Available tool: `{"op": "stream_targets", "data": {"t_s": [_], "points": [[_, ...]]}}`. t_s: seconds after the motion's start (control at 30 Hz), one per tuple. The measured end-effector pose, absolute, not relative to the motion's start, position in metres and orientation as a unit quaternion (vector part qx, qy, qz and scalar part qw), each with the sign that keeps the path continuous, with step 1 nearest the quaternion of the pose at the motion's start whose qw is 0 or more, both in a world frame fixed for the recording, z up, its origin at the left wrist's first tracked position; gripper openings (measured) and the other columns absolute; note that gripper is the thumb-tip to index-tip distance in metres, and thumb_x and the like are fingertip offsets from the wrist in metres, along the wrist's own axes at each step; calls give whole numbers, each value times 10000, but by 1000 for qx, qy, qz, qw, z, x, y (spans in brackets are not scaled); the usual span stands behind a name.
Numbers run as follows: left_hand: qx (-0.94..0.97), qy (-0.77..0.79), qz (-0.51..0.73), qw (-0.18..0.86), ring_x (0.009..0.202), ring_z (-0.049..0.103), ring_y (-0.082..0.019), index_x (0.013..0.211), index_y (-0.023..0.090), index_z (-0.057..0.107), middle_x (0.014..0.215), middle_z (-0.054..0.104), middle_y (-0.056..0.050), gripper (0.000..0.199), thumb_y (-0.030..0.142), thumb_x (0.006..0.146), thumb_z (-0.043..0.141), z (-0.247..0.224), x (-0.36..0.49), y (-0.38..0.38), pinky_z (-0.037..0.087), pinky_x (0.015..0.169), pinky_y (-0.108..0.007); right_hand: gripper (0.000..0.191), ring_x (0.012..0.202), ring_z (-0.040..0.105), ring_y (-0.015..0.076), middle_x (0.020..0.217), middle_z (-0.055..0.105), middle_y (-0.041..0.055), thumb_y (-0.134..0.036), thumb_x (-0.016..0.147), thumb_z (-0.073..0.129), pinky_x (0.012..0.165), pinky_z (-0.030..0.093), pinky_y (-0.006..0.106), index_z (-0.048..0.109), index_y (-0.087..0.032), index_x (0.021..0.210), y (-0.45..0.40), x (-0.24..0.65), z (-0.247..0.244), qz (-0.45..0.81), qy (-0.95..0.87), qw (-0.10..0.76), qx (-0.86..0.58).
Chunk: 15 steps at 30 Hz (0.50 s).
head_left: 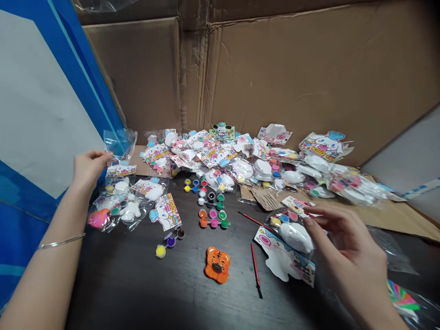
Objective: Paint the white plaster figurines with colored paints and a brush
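Note:
My left hand [90, 170] pinches a clear plastic bag [121, 145] above the left end of the pile. Thumb and fingers of my right hand [350, 256] close on the edge of a bagged paint kit [294, 236], which shows a white plaster figure and small paint pots. A printed header card [287, 259] lies under that kit. Left of it rests a red paintbrush [255, 268]. An orange painted tiger figure [217, 265] sits on the dark table. Open paint pot strips [213, 219] stand behind it, and another strip [171, 241] lies to the left.
Several bagged kits [220, 158] are heaped along the back, against a cardboard wall [309, 68]. More bagged figures [129, 208] lie near my left forearm. A second red brush [252, 218] points toward the right-hand kit. A blue and white panel [44, 101] stands at left.

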<state>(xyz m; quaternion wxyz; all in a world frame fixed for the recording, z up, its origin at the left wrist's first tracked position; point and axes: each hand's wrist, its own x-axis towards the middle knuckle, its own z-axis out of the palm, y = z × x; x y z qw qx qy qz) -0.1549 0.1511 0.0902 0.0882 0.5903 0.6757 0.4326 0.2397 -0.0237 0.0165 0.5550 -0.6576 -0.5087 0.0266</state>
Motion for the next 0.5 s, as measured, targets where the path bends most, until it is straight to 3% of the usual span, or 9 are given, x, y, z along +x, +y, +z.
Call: {"op": "stream_targets", "data": {"t_s": [0.07, 0.17, 0.27, 0.37, 0.5], "points": [[576, 665, 460, 121, 760, 643, -169, 867, 95, 566, 859, 658, -80, 106, 196, 856, 535, 101, -144, 132, 541, 732, -366, 276, 724, 584, 211, 844, 629, 56, -475, 710, 614, 694, 481, 399, 640, -225, 824, -26, 239, 16, 82, -488, 561, -663], [617, 608, 460, 193, 767, 666, -177, 785, 161, 545, 816, 683, -69, 88, 246, 800, 554, 106, -108, 97, 539, 740, -348, 343, 752, 622, 224, 824, 661, 65, -528, 689, 650, 683, 508, 375, 656, -214, 828, -27, 234, 14, 197, -469, 554, -660], [706, 528, 371, 293, 708, 677, -195, 641, 210, 592, 722, 708, -43, 131, 311, 703, 649, 99, -59, 69, 532, 650, -315, 445, 767, 648, 216, 882, 685, 91, -589, 729, 615, 694, 538, 356, 664, -201, 942, -23, 218, 19, 371, -493, 521, -590], [819, 404, 213, 347, 688, 664, -187, 701, 233, 593, 719, 714, -25, 108, 287, 782, 547, 90, -23, 57, 493, 614, -303, 539, 768, 653, 192, 972, 685, 99, -625, 749, 568, 716, 541, 361, 618, -201, 1077, -12, 198, 33, 500, -508, 474, -518], [859, 369, 152, 321, 669, 629, -177, 747, 231, 550, 747, 691, -20, 162, 303, 856, 453, 81, -9, 58, 452, 595, -297, 239, 665, 608, 135, 728, 670, 19, -421, 726, 665, 713, 498, 312, 623, -186, 741, 2, 191, 48, 571, -518, 418, -481]]}}
